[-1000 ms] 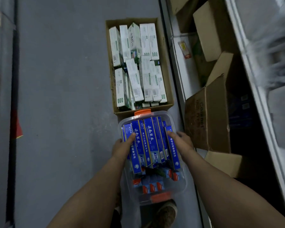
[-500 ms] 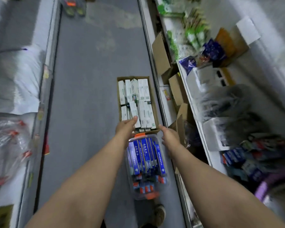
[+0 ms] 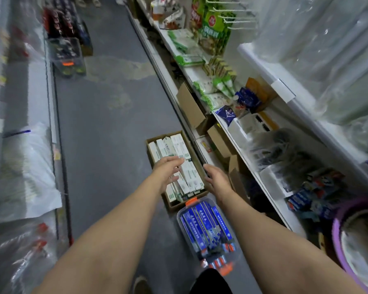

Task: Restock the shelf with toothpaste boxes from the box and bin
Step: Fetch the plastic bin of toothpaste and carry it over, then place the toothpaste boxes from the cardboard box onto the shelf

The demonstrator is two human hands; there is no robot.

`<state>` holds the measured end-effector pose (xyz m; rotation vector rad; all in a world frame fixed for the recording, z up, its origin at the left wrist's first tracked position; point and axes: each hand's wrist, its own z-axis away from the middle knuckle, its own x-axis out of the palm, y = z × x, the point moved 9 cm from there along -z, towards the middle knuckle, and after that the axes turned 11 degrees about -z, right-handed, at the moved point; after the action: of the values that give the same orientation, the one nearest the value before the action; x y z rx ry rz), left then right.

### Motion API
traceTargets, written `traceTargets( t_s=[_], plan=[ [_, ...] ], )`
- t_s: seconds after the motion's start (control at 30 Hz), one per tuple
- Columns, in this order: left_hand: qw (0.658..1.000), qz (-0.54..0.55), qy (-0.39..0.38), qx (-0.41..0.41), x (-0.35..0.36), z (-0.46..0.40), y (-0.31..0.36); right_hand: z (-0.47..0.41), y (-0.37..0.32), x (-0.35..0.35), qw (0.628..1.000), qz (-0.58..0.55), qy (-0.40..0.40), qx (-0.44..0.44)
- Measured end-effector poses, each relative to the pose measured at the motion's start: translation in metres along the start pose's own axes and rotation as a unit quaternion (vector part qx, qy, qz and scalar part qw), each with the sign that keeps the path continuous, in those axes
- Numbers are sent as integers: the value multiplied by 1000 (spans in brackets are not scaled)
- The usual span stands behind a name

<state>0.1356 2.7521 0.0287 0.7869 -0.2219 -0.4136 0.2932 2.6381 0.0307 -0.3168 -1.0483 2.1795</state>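
A cardboard box [image 3: 149, 147] of white-and-green toothpaste boxes [image 3: 189, 177] sits on the grey aisle floor. Just in front of it stands a clear plastic bin [image 3: 235, 258] with orange latches, packed with blue toothpaste boxes [image 3: 208, 225]. My left hand [image 3: 167, 171] hovers over the cardboard box, fingers apart and empty. My right hand [image 3: 218, 180] hangs beside the box's right edge, fingers loosely spread, holding nothing. On the right, the white shelf [image 3: 272, 200] carries a few blue toothpaste boxes [image 3: 306, 198].
Open cardboard cartons [image 3: 191, 109] sit under the right shelf. A purple basin [image 3: 346, 240] is at the lower right. Another clear bin [image 3: 67, 57] stands far up the aisle. Plastic-wrapped goods [image 3: 28, 172] line the left shelving. Packaged goods fill the right shelves.
Both hands have lifted off the blue boxes in the bin and risen, empty, to above the cardboard box. The view has swung up from the floor to the aisle and shelves.
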Motion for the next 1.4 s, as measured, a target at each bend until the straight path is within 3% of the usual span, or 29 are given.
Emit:
traceTargets(
  t_s=[0.3, 0.6, 0.77, 1.07, 1.4],
  plan=[
    [997, -63, -21, -37, -14, -83, 30, -75, -11, -6, 996, -44, 78, 15],
    [985, -152, -28, -80, -32, -154, 62, -132, -7, 8, 976, -125, 152, 97],
    [972, -208, -53, -101, -23, -207, 80, -166, 5, -1, 950, -190, 223, 108],
    [921, -320, -185, -124, 5, -310, 100, -202, 40, 23, 881, -288, 346, 145],
    [871, -436, -180, -137, 11, -409, 31, -252, 141, 45, 810, -395, 393, 182]
  ],
)
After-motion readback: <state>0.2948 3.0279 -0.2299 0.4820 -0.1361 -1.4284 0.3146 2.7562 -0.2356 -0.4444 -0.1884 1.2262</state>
